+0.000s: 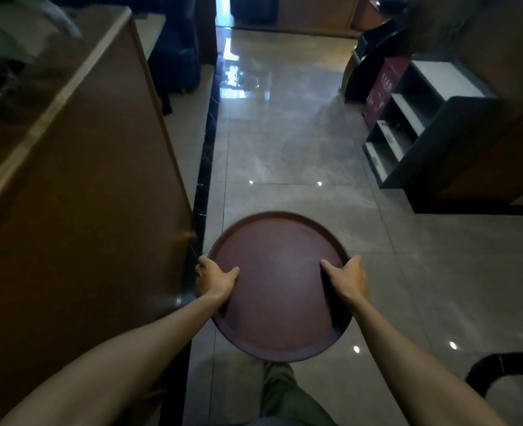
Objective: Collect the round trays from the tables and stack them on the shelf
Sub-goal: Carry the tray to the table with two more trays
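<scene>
A round dark-brown tray (pixel 277 284) is held level in front of me, above the tiled floor. My left hand (pixel 214 278) grips its left rim, thumb lying on the tray's inner surface. My right hand (pixel 347 279) grips the right rim the same way. The tray carries nothing. A dark grey shelf unit (pixel 413 124) with white shelf boards stands ahead on the right, against the wall; its boards look bare apart from a small dark item on one.
A tall brown wooden partition (pixel 79 192) runs along my left, with a black floor strip (pixel 206 167) beside it. A glossy tiled aisle (pixel 284 133) leads ahead. A dark red box (pixel 381 87) stands beyond the shelf. A black curved chair edge (pixel 499 370) sits low right.
</scene>
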